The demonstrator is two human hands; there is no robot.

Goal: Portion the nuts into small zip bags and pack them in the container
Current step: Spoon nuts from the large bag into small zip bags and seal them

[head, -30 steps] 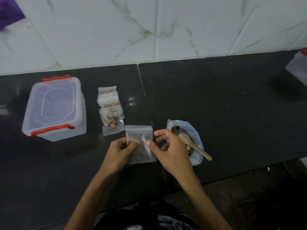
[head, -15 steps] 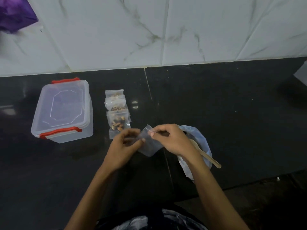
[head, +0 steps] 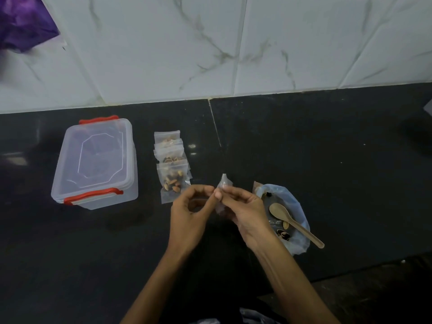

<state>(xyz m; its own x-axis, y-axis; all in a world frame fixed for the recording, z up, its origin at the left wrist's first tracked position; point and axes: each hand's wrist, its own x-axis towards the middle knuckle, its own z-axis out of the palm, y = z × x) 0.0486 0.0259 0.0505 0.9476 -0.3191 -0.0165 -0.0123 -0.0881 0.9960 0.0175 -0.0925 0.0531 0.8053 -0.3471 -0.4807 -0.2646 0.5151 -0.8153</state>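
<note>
Nearest the camera, both forearms reach in over the dark counter point(head: 327, 160) and meet at one small empty zip bag point(head: 224, 183). The left hand point(head: 189, 213) pinches one side of its mouth between thumb and fingertips; the right hand point(head: 245, 209) pinches the other side, so the clear bag stands on edge between them, its top corner poking up above the fingers. No nuts show inside it. The step in hand looks like prying the zip seal apart — opening a fresh bag for filling.

Just right of the right hand sits the nut supply: a blue plastic bag point(head: 297, 206) rolled open, with a wooden spoon point(head: 289, 218) resting in it and only a few nuts point(head: 284, 226) visible at the bottom.

Next, the mouth needs to be held wide by one hand while the other takes the spoon — so the right hand must let go without the seal snapping closed.

Beyond the left hand lie the filled bags point(head: 171, 164), an overlapping row of them on the counter. Further left stands the clear container point(head: 95, 160), its lid on and red clips down; it will need unlatching before anything is packed. A white marbled tile wall point(head: 233, 43) backs it all.
</note>
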